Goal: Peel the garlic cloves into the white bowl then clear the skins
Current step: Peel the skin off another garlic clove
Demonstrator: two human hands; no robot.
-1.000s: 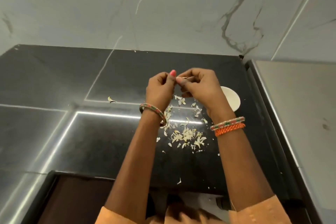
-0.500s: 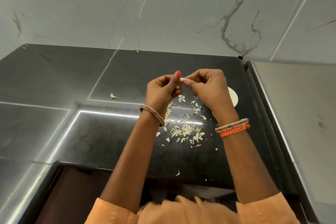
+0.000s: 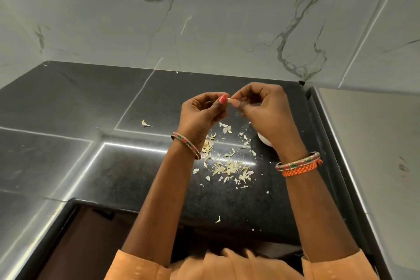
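Since half a second ago both hands sit slightly higher over the counter, and the right wrist now covers more of the white bowl (image 3: pixel 264 140); only a sliver of its rim shows, below the right hand. Left hand (image 3: pixel 201 116): fingers curled, thumb and forefinger pinching one end of a garlic clove (image 3: pixel 230 100). Right hand (image 3: pixel 261 111): fingers curled, thumb and fingertips pinching the other end of the same clove. Clove held in the air between the two hands, only a small pale tip visible.

Skins (image 3: pixel 229 167) lie scattered in a loose pile on the black counter (image 3: pixel 68 102) beneath the hands, just left of the bowl. One stray skin (image 3: pixel 145 123) lies well apart to the left; another lies near the front edge.
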